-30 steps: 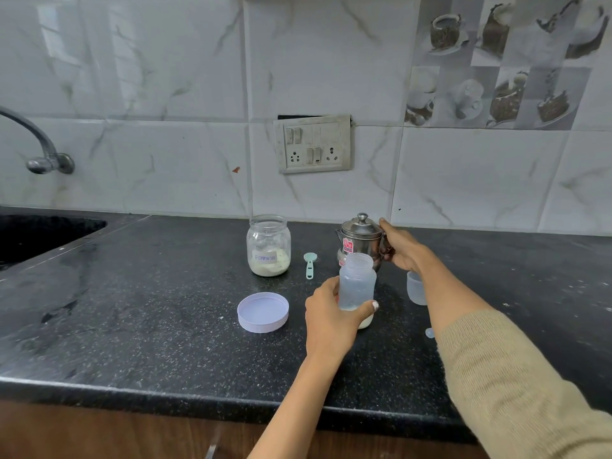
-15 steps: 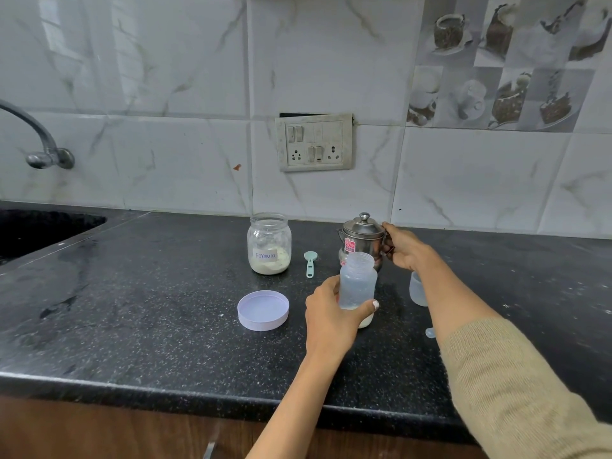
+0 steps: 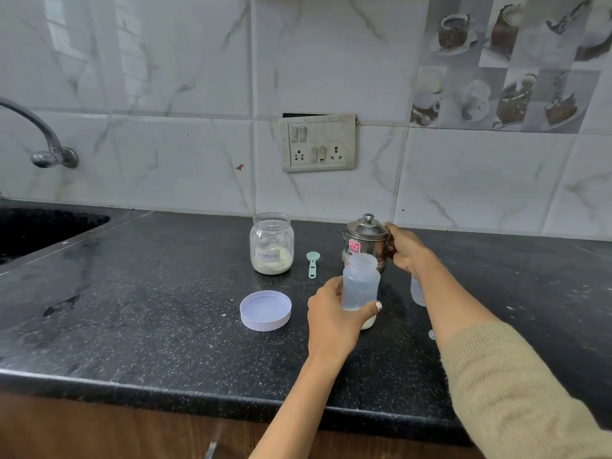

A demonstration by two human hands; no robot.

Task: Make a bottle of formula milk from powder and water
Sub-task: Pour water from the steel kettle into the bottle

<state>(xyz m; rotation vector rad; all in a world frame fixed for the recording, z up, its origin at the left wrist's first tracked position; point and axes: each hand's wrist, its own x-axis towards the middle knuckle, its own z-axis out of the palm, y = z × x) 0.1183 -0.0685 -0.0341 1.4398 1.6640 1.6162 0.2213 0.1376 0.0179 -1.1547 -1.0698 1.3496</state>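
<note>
The left hand (image 3: 334, 313) was wrapped around the open baby bottle (image 3: 361, 286), which stood on the black speckled table (image 3: 149, 326) with white powder at its bottom. The right hand (image 3: 409, 248) gripped the handle of the lidded steel kettle (image 3: 366, 241) standing just behind the bottle.

Step in hand, as judged: pouring water onto the powder. To do it well, the kettle would need lifting clear and its spout brought over the narrow bottle mouth before tilting. A slow, thin stream would suit. The left hand should keep the bottle upright and pressed to the table. The kettle lid could slip on a steep tilt. Whether the water was hot could not be told.

Surroundings: the formula jar (image 3: 271, 245), lid off, stood to the left of the kettle, with a small green scoop (image 3: 312, 263) lying between them. The jar's pale lid (image 3: 266, 310) lay upturned nearer the table edge. A clear cap (image 3: 418, 289) sat partly hidden behind the right forearm. A sink (image 3: 39, 226) and tap (image 3: 43, 140) were at far left. The wall was marble-patterned tile carrying a switch plate (image 3: 318, 143).
</note>
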